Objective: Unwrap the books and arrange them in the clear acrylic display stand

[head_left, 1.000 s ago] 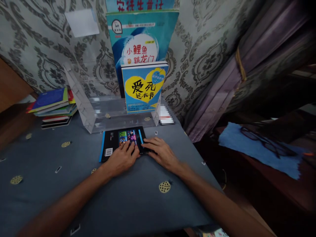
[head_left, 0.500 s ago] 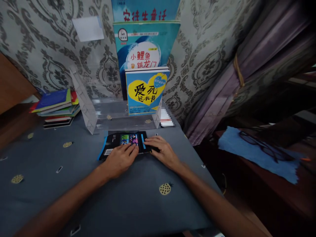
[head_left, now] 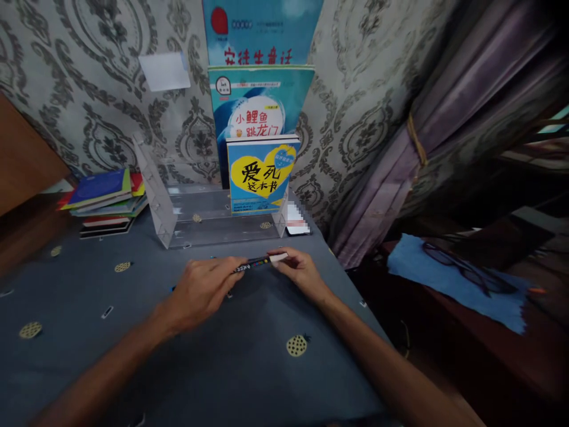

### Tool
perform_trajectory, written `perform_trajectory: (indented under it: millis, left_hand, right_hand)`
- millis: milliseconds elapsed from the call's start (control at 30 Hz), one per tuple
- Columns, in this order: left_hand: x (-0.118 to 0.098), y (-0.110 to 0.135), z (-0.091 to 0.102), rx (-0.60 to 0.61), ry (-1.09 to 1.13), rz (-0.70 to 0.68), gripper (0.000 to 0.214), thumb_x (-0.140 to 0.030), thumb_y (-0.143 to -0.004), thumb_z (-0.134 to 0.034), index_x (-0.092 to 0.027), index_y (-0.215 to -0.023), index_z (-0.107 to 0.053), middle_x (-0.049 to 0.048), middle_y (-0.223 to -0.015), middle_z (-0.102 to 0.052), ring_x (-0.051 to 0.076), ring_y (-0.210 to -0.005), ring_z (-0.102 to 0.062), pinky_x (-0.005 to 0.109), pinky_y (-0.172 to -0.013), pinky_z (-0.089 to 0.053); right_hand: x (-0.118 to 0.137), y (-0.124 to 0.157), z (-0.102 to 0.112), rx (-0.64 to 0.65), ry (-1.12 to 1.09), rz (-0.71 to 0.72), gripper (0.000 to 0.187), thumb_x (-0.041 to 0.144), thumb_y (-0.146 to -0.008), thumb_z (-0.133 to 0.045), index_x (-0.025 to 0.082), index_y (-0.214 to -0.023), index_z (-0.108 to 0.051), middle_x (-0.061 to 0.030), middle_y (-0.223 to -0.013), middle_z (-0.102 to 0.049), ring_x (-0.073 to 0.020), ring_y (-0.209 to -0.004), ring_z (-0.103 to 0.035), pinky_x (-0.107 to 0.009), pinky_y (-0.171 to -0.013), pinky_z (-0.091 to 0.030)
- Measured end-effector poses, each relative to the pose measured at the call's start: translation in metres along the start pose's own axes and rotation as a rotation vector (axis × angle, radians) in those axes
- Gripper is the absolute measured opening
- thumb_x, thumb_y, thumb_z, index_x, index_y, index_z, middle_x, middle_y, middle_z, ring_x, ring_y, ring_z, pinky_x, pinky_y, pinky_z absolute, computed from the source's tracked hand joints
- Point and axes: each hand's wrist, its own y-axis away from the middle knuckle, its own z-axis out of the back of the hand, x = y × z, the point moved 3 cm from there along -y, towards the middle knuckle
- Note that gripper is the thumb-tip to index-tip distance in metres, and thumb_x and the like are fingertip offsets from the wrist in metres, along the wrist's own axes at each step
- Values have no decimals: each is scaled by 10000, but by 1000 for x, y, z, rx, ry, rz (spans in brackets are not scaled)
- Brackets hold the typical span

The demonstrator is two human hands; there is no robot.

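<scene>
A thin dark book is raised off the table between my hands, its narrow spine turned toward me and its covers almost out of sight. My left hand grips the left part of it, fingers over the top. At the other end my right hand pinches the book between thumb and fingers. Just beyond stands a clear acrylic rack. In its right part rests a blue book with a yellow heart, upright, before a teal book and a taller blue book.
A pile of books lies at the back left. The table has a grey-blue cloth with pineapple prints. To the right, glasses lie on a blue cloth. Behind are patterned wallpaper and a tied curtain.
The dark book lay flat on the table under both hands. Now it is lifted and tilted, spine toward me, with both hands closed on it. The view has shifted slightly.
</scene>
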Motion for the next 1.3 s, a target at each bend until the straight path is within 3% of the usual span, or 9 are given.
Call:
perform_trajectory:
  millis: [100, 200, 367, 500, 633, 733, 833, 1067, 1300]
  left_hand:
    - [8, -3, 15, -83, 165, 163, 233, -272, -1013, -462, -181, -1010, -677, -17, -735, -674, 100, -608, -599, 199, -591, -461]
    - [21, -3, 23, -284, 341, 373, 263, -347, -974, -525, -185, -840, -682, -24, -690, -622, 108, -608, -537, 209, -567, -432]
    - [45, 2, 2, -555, 864, 653, 257, -441, -889, -649, -196, -939, -706, 1, -830, -698, 147, -765, -623, 264, -708, -510]
    - [61, 15, -35, -525, 1172, 899, 385, -481, -741, -773, -172, -955, -692, 30, -850, -734, 190, -792, -681, 308, -727, -545]
    - [80, 38, -68, -365, 1201, 1028, 465, -463, -667, -813, -158, -989, -674, 41, -843, -743, 198, -752, -693, 274, -640, -534]
    - [98, 54, -82, -323, 1018, 997, 448, -406, -738, -731, -180, -1111, -632, 46, -935, -743, 187, -804, -698, 259, -648, -531]
    - [110, 61, -86, -294, 746, 798, 410, -353, -840, -593, -183, -1212, -578, 84, -1103, -705, 205, -1007, -676, 335, -838, -552]
    - [96, 64, -88, -16, -67, 461, 365, -279, -968, -439, -177, -1304, -540, 161, -1416, -531, 285, -1323, -508, 504, -1117, -418]
    - [88, 63, -91, 104, -289, 374, 378, -297, -1021, -357, -154, -1333, -517, 167, -1428, -550, 293, -1327, -522, 495, -1123, -425]
  right_hand:
    - [9, -3, -8, -37, -144, -53, 389, 569, -692, -814, 227, -869, -762, -32, -860, -755, -187, -773, -671, -314, -721, -559]
    - [27, -7, -22, 78, -196, -30, 374, 575, -706, -804, 231, -844, -754, -9, -810, -730, -160, -725, -642, -310, -713, -561]
    - [49, -10, -35, 177, -184, -23, 350, 549, -792, -739, 202, -781, -695, 22, -644, -613, -99, -533, -517, -253, -536, -491]
    - [37, -5, -34, 144, -184, -113, 403, 579, -790, -719, 197, -710, -623, 58, -535, -509, -70, -411, -411, -210, -378, -363]
    - [11, 0, -29, 163, -118, -232, 435, 593, -732, -750, 193, -675, -588, 71, -493, -498, -66, -376, -403, -193, -336, -328]
    - [-1, 0, -24, 148, -66, -309, 452, 601, -685, -766, 189, -667, -582, 72, -479, -509, -62, -358, -399, -189, -326, -316]
    - [-2, -1, -22, 169, -26, -347, 455, 607, -672, -758, 188, -678, -582, 65, -489, -540, -68, -355, -429, -194, -333, -340]
    - [2, 2, -20, 217, 195, -419, 361, 518, -808, -663, 211, -671, -532, 53, -463, -570, -95, -317, -456, -207, -326, -324]
    - [20, 0, -8, 25, 848, -245, 260, 332, -897, -633, 206, -672, -606, -14, -597, -676, -180, -559, -655, -254, -529, -418]
